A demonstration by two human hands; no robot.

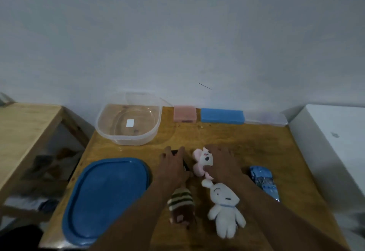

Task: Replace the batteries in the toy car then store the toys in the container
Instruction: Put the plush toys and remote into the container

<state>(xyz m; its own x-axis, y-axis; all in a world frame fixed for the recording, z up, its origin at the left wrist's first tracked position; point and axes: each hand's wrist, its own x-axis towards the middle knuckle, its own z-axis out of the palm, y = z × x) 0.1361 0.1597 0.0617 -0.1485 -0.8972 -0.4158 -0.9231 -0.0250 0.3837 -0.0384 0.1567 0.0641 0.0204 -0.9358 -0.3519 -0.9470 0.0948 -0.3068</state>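
Observation:
My left hand lies over a dark object, likely the toy car, of which only black slivers show between and beside the fingers. My right hand grips a pink and white plush, thumb pressed on its lower part. A white plush doll lies below my right hand. A brown plush with a striped top lies under my left forearm. The clear plastic container stands empty at the back left. Its blue lid lies flat at the front left.
A blue foil pack lies to the right of my right arm. Pink, blue and clear boxes line the wall. A lower wooden table stands left; a white surface borders the right.

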